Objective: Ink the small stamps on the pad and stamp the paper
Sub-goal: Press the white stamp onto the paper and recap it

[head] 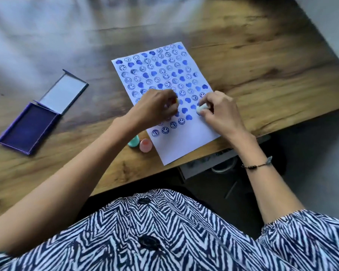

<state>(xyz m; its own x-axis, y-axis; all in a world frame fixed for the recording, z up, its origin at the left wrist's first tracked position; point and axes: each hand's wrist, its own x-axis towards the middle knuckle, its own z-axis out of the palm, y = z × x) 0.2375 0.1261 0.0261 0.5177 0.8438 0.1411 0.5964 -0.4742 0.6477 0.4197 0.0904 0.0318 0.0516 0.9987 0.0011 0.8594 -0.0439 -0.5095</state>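
Observation:
A white paper [186,141] lies on the wooden table, covered with several rows of blue hearts and smiley prints. My left hand [155,107] presses down on the sheet's middle, closed on a small stamp with a yellow tip [177,100] that is mostly hidden. My right hand [217,110] grips a white stamp [201,108] held against the paper near its right edge. The blue ink pad [26,128] lies open at the left, its lid [64,92] folded back.
A teal stamp [134,141] and a pink stamp [145,145] stand on the table [262,65] beside the paper's lower left edge. The table's near edge runs diagonally below my arms. A dark box and floor show under the table.

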